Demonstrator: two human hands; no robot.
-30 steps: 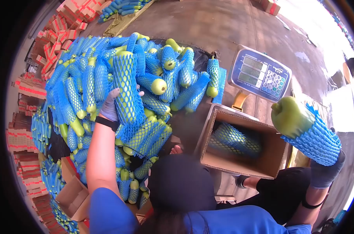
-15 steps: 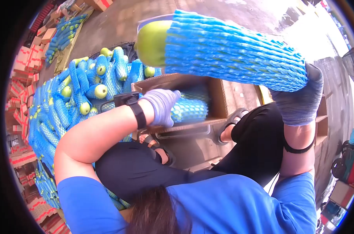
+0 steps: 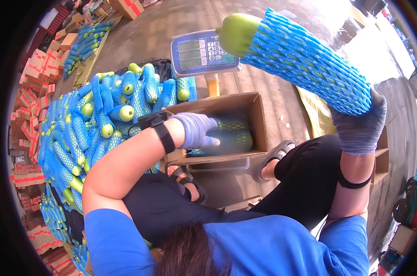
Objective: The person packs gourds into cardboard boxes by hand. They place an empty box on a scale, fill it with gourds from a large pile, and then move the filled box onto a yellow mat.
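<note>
My right hand [image 3: 361, 122], in a grey glove, grips the lower end of a long green gourd in blue foam netting [image 3: 309, 64], held up at the upper right. Its bare green end points left, beside the scale display. My left hand [image 3: 198, 131], in a light glove, is over the left part of an open cardboard box [image 3: 260, 115], fingers apart and holding nothing. Inside the box lie netted gourds [image 3: 236, 137], partly blurred. The box stands in front of my feet.
A scale display [image 3: 204, 53] on a post stands behind the box. Many netted gourds [image 3: 79, 133] are piled at the left. Stacked cartons [image 3: 40, 64] line the far left. More netted gourds [image 3: 86, 43] lie at the back left. A cardboard box [image 3: 381, 161] is beyond my right arm.
The held gourd has moved right and tilted more, uncovering the scale display. My left hand's fingers have spread a little over the box. The view has shifted slightly.
</note>
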